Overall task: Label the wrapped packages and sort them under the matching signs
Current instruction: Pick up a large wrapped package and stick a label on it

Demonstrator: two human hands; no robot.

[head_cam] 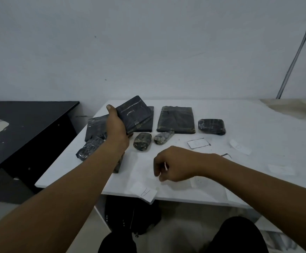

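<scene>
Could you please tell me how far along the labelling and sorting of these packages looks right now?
Early. Done: paper signs lie on the white table, one marked "A" at the near edge. In hand: the left hand grips a flat wrapped package lifted off the pile; the right hand seems to pinch something small and white. Left: the other packages sit grouped at the back, with no labels visible.
</scene>
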